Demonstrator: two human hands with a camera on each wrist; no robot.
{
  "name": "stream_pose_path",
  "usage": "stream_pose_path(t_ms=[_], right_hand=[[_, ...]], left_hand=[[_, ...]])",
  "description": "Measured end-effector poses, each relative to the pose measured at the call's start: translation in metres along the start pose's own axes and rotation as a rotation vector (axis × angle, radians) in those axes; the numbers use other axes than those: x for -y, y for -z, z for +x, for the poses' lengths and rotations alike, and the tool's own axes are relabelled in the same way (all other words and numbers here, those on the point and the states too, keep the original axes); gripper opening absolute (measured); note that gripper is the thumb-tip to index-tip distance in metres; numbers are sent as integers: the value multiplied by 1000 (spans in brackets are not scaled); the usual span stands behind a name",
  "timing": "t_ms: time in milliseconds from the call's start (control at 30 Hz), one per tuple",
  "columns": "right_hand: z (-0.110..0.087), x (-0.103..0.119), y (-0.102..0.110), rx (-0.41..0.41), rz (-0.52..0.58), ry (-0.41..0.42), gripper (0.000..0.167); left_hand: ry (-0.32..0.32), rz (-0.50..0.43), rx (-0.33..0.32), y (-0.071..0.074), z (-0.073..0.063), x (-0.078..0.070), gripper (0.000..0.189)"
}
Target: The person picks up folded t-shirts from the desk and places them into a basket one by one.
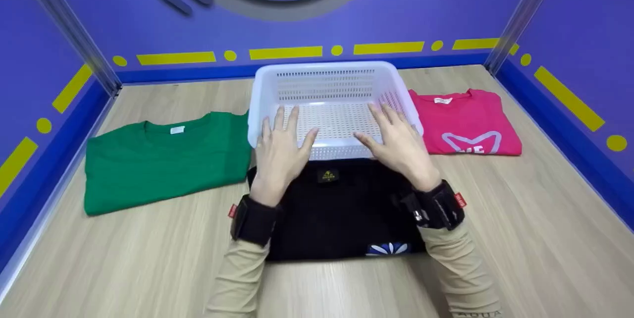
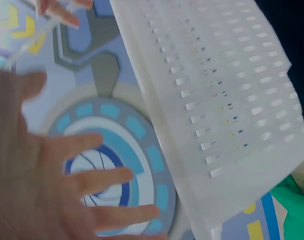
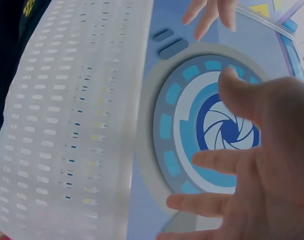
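Observation:
A white plastic basket [image 1: 322, 142] with slotted walls stands at the back middle of the table, its inside bare. Over its front left part hovers my left hand [image 1: 282, 152], fingers spread and straight. My right hand [image 1: 398, 147] is held the same way over the front right part. Both wrist views show the hands, left [image 2: 77, 175] and right [image 3: 251, 150], apart from the basket wall with nothing in them. Below my wrists lies a folded black T-shirt [image 1: 342, 214], its neck label toward the basket and a blue-white print at its near edge.
A folded green T-shirt [image 1: 168, 159] lies left of the basket. To the right is a folded pink T-shirt [image 1: 465, 120] with a star-like outline print, close against the basket. Blue printed panels [image 1: 297, 30] wall the wooden table [image 1: 545, 238] at the back and sides.

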State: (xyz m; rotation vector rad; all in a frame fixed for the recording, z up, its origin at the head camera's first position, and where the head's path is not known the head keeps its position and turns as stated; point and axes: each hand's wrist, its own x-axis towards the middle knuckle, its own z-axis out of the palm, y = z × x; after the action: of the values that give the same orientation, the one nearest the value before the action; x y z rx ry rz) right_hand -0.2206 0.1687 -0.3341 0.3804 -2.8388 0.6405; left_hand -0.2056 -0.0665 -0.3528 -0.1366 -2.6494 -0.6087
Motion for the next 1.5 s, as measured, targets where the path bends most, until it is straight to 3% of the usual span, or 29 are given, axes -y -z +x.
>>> stream_pose_path(t_ms=[167,267,333,400,500,600,700,833,933,1033,1267,1400,1500], right_hand=[[-13,-13,5,-78,25,-39,69],[-25,-27,11,-120,47,-80,67],[-35,-37,15,-104,48,-126,69],[-43,-47,17,-39,34,-184,72],[-51,-61,16,120,8,-265,74],[-53,-73,9,273,10,-314,65],[-50,-81,-2,387,27,-346,53],[-46,-84,-12,461,38,-369,54],[-45,-84,-17,465,42,-373,63],[-44,-84,-21,461,60,-383,65],[-42,-84,-34,446,250,-385,42],[-41,-84,-38,453,298,-360,30],[-40,-84,-35,460,315,-333,26]], left_hand=[[20,-40,-145,3,-16,17,46],[105,-71,-143,7,-28,32,45],[183,-74,-76,10,-35,42,48],[260,-58,24,10,-41,51,53],[356,-19,217,8,-46,62,63],[413,2,394,2,-48,67,75],[397,-8,473,-5,-51,71,72],[340,-55,449,-11,-53,73,48],[340,-86,430,-14,-53,72,38],[354,-118,438,-16,-52,71,41],[373,-212,538,-16,-49,67,44],[375,-196,596,-14,-47,66,32],[357,-177,610,-9,-46,64,41]])
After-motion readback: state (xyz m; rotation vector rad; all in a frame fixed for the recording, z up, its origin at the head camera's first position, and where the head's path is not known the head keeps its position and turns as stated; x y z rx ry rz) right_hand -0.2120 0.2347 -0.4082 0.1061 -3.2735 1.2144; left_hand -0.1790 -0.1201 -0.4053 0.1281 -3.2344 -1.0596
